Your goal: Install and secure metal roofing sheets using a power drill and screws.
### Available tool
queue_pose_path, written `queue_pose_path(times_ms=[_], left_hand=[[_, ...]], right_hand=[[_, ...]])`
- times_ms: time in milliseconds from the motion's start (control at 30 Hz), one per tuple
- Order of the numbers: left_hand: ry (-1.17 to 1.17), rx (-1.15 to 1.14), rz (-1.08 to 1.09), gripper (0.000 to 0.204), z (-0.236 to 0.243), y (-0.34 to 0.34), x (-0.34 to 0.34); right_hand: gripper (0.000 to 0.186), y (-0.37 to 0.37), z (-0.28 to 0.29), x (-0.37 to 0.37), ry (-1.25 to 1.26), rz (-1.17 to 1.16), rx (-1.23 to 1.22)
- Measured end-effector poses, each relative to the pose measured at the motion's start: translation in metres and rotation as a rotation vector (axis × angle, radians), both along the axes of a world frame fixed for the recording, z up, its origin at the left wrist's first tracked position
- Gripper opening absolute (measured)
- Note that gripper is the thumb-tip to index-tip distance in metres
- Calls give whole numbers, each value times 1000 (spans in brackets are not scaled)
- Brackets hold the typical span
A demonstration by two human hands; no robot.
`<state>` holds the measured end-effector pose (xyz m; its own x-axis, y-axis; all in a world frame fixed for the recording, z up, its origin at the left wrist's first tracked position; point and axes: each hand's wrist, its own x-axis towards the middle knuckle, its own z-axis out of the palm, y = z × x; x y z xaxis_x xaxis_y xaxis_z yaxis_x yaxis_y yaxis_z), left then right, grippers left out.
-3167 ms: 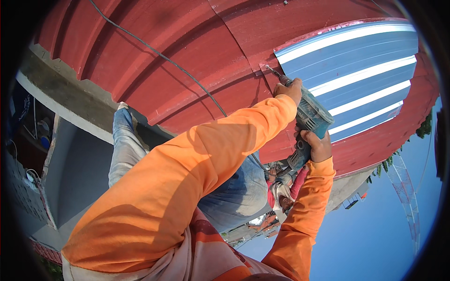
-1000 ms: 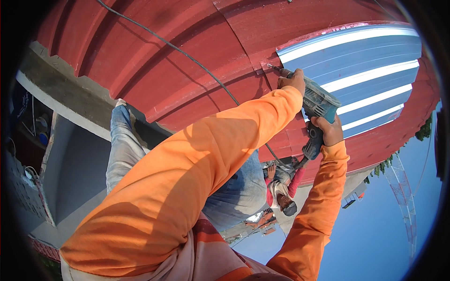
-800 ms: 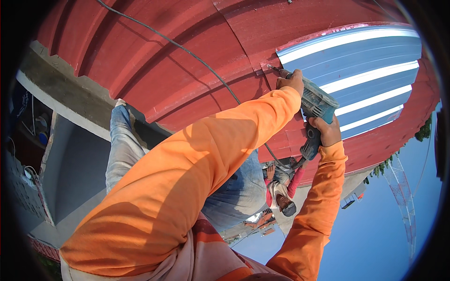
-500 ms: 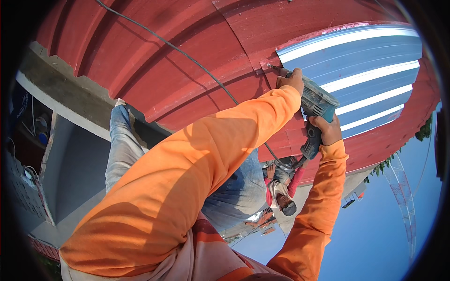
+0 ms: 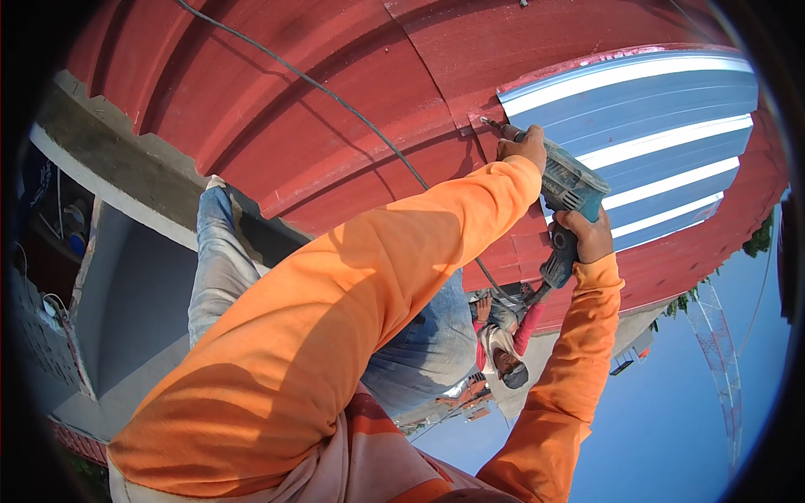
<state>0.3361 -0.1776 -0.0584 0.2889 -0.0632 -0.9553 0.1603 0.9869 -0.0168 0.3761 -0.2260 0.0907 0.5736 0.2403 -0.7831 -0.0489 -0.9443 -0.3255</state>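
Observation:
A teal and black power drill [image 5: 574, 184], dusty all over, is held in both my hands. My left hand [image 5: 523, 151] is closed round its front end, just behind the chuck. Around the rear grip my right hand [image 5: 592, 237] is wrapped. The drill's tip points left at the red metal roofing [image 5: 327, 126], close to a small pale spot by a sheet seam; whether the tip touches it I cannot tell. Right beside the drill lies a blue-grey ribbed metal sheet [image 5: 646, 126] with bright reflections.
A dark cable [image 5: 335, 96] runs across the red roofing toward the drill. Beyond my leg a person in a pink-sleeved top and cap [image 5: 503, 348] is near the roof. A concrete gutter ledge [image 5: 117, 159] drops off at the left. A lattice crane tower [image 5: 717, 360] stands against the sky.
Almost nothing differs. The whole view has shifted very slightly, and both my hands stay on the drill in the same place.

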Motion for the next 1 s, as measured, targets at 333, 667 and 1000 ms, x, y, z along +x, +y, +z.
queue_pose_path(times_ms=[333,667,1000], left_hand=[[31,51,-43,70,-7,-3,4],[76,-31,-42,68,-7,-1,5],[31,-13,-34,66,-16,-3,7]], right_hand=[[33,0,-6,3,10,-22,-18],[32,-2,-11,9,36,-16,-32],[32,1,-14,7,32,-37,-24]])
